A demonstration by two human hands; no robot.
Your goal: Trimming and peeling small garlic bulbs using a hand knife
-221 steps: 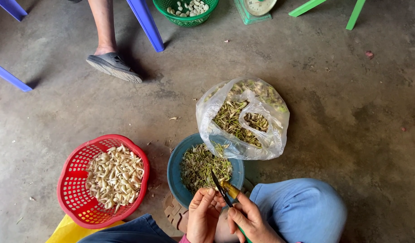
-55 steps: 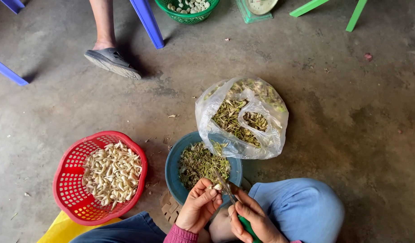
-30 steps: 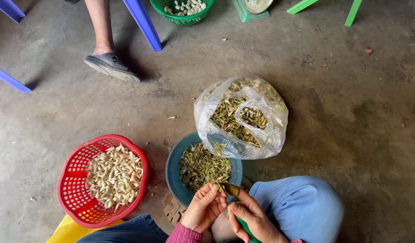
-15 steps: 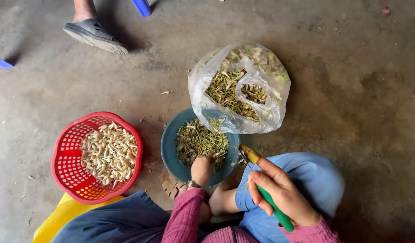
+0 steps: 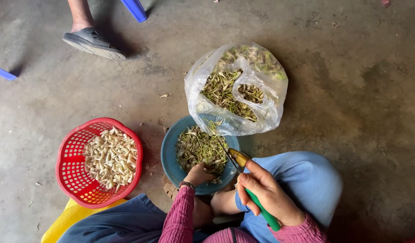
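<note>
The person sits low over the floor [image 5: 351,90], and everything lies within reach of the two hands. The left hand [image 5: 199,173] is down in the blue bowl [image 5: 169,157], at its near rim, with the fingers curled into the heap of green scraps [image 5: 200,146]; it seems to pinch or gather something there, but what exactly is between the fingers I cannot tell. The right hand [image 5: 266,193] is closed around a knife [image 5: 248,184] with a green handle, and the thin blade points forward toward the bowl, just beside the left hand. The knife is held away from the body and above the knee, probably so that the blade is ready while the other hand picks. The bowl stands directly in front of both hands, so that waste can fall into it without any stretching. Just beyond the bowl, touching its far rim, is an open plastic bag [image 5: 236,87] full of greenish unpeeled pieces; its mouth faces the hands, which makes taking from it easy. To the left of the left hand, a little apart from the bowl, stands a red basket [image 5: 68,166] with pale peeled pieces [image 5: 110,157], kept separate from the scraps. Under the basket's near edge a yellow thing [image 5: 68,218] shows, perhaps a low stool. Far beyond the left hand, another person's foot in a grey slipper [image 5: 92,42] rests on the floor, next to a blue chair leg [image 5: 135,9].
</note>
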